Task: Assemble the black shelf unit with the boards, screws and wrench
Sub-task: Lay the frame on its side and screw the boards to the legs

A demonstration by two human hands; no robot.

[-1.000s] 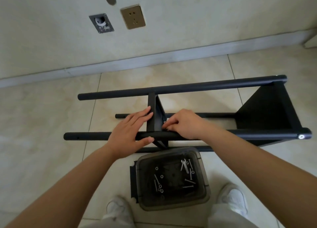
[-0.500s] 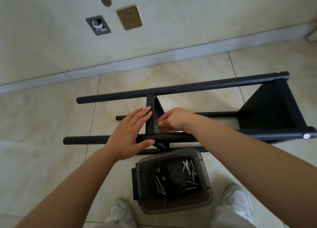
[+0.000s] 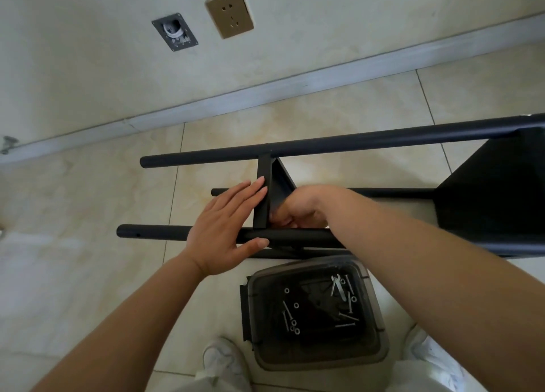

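Note:
The black shelf unit lies on its side on the tiled floor, its far pole (image 3: 354, 143) and near pole (image 3: 153, 232) running left to right. A middle board (image 3: 264, 173) stands between them, and an end board (image 3: 495, 197) closes the right end. My left hand (image 3: 224, 223) lies flat, fingertips on the middle board's edge and thumb on the near pole. My right hand (image 3: 306, 205) is tucked against the board's right face just above the near pole. Its fingers are curled, and what they hold is hidden.
A dark translucent bin (image 3: 250, 312) stands on the floor just in front of the near pole, with several screws (image 3: 349, 323), washers and a small silver wrench (image 3: 337, 285) inside. My white shoes (image 3: 224, 362) flank it. The wall and skirting (image 3: 265, 93) run behind the unit.
My right hand left the near pole's top and dropped in behind the middle board's right face. My left hand stayed flat on the board and pole.

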